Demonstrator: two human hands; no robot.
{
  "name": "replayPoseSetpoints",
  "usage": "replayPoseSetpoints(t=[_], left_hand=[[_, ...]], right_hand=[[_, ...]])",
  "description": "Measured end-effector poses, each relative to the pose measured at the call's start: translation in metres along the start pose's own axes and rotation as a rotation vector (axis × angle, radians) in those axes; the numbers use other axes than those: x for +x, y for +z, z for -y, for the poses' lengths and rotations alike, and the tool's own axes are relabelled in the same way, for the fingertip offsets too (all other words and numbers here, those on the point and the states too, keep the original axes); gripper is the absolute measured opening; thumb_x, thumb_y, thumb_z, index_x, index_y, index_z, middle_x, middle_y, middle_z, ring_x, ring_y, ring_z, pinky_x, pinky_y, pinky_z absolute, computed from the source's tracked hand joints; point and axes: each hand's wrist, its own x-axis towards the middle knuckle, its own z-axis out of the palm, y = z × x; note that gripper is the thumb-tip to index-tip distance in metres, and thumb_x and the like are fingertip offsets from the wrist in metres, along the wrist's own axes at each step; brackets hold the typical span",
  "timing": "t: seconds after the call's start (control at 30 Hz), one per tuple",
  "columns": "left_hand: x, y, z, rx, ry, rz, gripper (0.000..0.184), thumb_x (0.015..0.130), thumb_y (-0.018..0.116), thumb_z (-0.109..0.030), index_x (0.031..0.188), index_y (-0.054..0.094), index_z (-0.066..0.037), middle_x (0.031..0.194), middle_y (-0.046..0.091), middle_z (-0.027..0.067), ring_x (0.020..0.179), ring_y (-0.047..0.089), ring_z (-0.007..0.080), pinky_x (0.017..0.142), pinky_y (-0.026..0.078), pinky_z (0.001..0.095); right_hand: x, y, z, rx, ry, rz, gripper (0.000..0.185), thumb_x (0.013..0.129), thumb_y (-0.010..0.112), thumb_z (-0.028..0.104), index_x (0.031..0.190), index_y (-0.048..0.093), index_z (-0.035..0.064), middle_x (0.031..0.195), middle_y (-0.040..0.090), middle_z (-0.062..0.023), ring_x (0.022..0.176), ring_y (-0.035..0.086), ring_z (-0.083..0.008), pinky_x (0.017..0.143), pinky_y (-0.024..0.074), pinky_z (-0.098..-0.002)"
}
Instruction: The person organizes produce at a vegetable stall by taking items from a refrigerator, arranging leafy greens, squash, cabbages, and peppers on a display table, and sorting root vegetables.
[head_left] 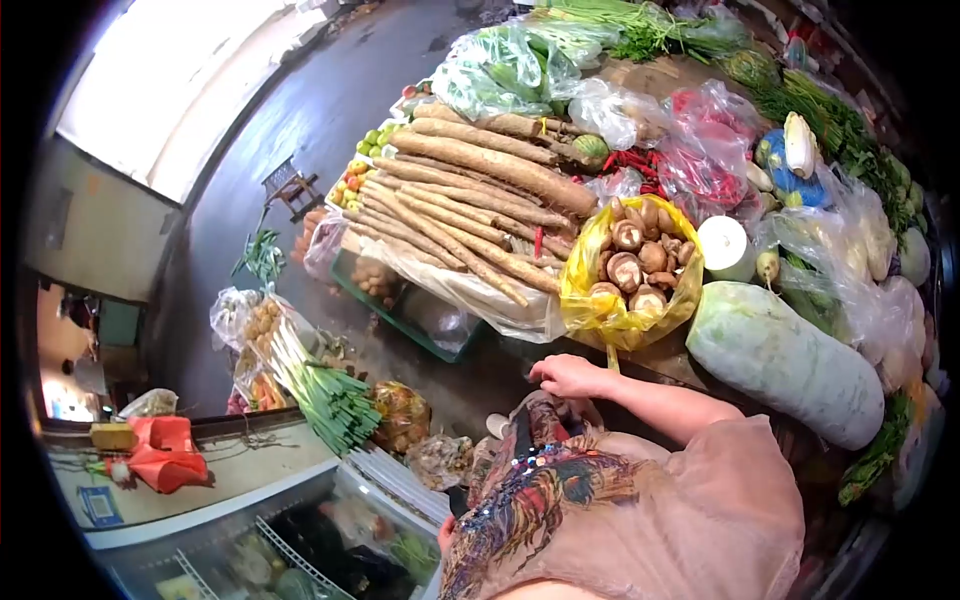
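My right hand reaches across in front of my body, just below the table's edge and the yellow bag. Its fingers are loosely bent and apart, with nothing visible in them. Nearest to it are a yellow plastic bag of brown mushrooms and the long brown root vegetables. Only a sliver of my left hand shows at the left side of my clothing; its fingers are mostly hidden. A large pale green winter melon lies right of the mushrooms, with a white cut piece behind it.
Bagged greens and red peppers cover the far table. A green crate stands below its edge. Leeks lean at left, near a glass-fronted cooler with a red bag on top. A small chair stands beyond.
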Motion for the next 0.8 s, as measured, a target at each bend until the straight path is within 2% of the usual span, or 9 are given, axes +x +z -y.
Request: replayPoseSetpoints(t=[0.17, 0.33, 0.4, 0.47, 0.53, 0.67, 0.7, 0.73, 0.8], left_hand=[[0.031, -0.053, -0.008, -0.055, -0.016, 0.003, 0.035, 0.087, 0.062, -0.004, 0.121, 0.057, 0.002, 0.096, 0.067, 0.0116, 0.080, 0.065, 0.0191, 0.072, 0.055, 0.0333], [0.063, -0.095, -0.081, -0.018, -0.023, 0.093, 0.036, 0.085, 0.064, -0.009, 0.119, 0.058, 0.002, 0.094, 0.068, 0.0120, 0.076, 0.066, 0.0196, 0.067, 0.055, 0.0328], [0.056, -0.074, -0.144, -0.004, -0.019, 0.122, 0.036, 0.085, 0.064, -0.010, 0.118, 0.058, 0.001, 0.093, 0.068, 0.0120, 0.074, 0.067, 0.0197, 0.065, 0.055, 0.0327], [0.047, -0.044, -0.209, 0.300, 0.002, 0.095, 0.037, 0.086, 0.060, -0.011, 0.121, 0.056, -0.001, 0.091, 0.067, 0.0114, 0.071, 0.067, 0.0204, 0.060, 0.055, 0.0334], [0.075, -0.028, -0.237, 0.297, -0.013, 0.099, 0.038, 0.087, 0.059, -0.012, 0.124, 0.054, -0.003, 0.092, 0.066, 0.0106, 0.071, 0.067, 0.0214, 0.056, 0.055, 0.0353], [0.119, 0.029, -0.299, 0.309, 0.118, 0.218, 0.035, 0.088, 0.060, -0.011, 0.121, 0.056, -0.003, 0.095, 0.065, 0.0100, 0.073, 0.067, 0.0212, 0.056, 0.056, 0.0364], [0.129, 0.047, -0.317, 0.370, 0.126, 0.256, 0.035, 0.087, 0.061, -0.011, 0.121, 0.058, -0.003, 0.096, 0.065, 0.0096, 0.079, 0.066, 0.0203, 0.064, 0.056, 0.0341], [0.142, 0.066, -0.330, 0.378, 0.132, 0.261, 0.035, 0.087, 0.061, -0.011, 0.121, 0.058, -0.003, 0.096, 0.065, 0.0096, 0.079, 0.066, 0.0203, 0.064, 0.056, 0.0341], [0.174, 0.106, -0.352, 0.483, 0.445, 0.383, 0.037, 0.086, 0.063, -0.011, 0.122, 0.058, -0.003, 0.096, 0.066, 0.0082, 0.084, 0.065, 0.0189, 0.073, 0.054, 0.0308]], right_hand=[[0.009, 0.032, 0.017, 0.006, -0.006, -0.046, 0.034, 0.082, 0.055, 0.016, 0.114, 0.061, 0.0049, 0.106, 0.065, -0.0192, 0.102, 0.060, -0.0365, 0.088, 0.0488, -0.0465], [0.004, 0.053, 0.052, 0.058, 0.028, -0.014, 0.035, 0.083, 0.055, 0.017, 0.115, 0.061, 0.0038, 0.106, 0.064, -0.0198, 0.103, 0.060, -0.0362, 0.090, 0.0480, -0.0438], [0.000, 0.056, 0.057, 0.082, 0.028, -0.039, 0.036, 0.083, 0.054, 0.018, 0.116, 0.061, 0.0040, 0.108, 0.064, -0.0197, 0.103, 0.060, -0.0353, 0.092, 0.0473, -0.0425], [-0.010, 0.055, 0.062, 0.108, 0.046, -0.120, 0.034, 0.082, 0.055, 0.016, 0.113, 0.061, 0.0028, 0.103, 0.065, -0.0198, 0.100, 0.061, -0.0365, 0.087, 0.0489, -0.0438], [-0.018, 0.061, 0.052, 0.114, 0.040, -0.167, 0.032, 0.083, 0.055, 0.016, 0.112, 0.061, 0.0031, 0.102, 0.065, -0.0196, 0.098, 0.061, -0.0356, 0.087, 0.0491, -0.0425], [-0.034, 0.052, 0.038, 0.199, 0.176, -0.242, 0.032, 0.085, 0.058, 0.019, 0.113, 0.061, 0.0051, 0.103, 0.064, -0.0185, 0.099, 0.061, -0.0328, 0.086, 0.0491, -0.0406], [-0.037, 0.046, 0.036, 0.219, 0.199, -0.268, 0.033, 0.085, 0.058, 0.018, 0.114, 0.061, 0.0038, 0.103, 0.063, -0.0183, 0.097, 0.062, -0.0324, 0.086, 0.0491, -0.0394], [-0.038, 0.039, 0.033, 0.241, 0.222, -0.292, 0.035, 0.085, 0.059, 0.017, 0.116, 0.060, 0.0026, 0.102, 0.062, -0.0181, 0.095, 0.062, -0.0320, 0.086, 0.0490, -0.0382], [-0.036, 0.027, 0.025, 0.251, 0.235, -0.305, 0.035, 0.085, 0.059, 0.018, 0.116, 0.060, 0.0026, 0.101, 0.063, -0.0177, 0.095, 0.062, -0.0312, 0.086, 0.0490, -0.0382]])
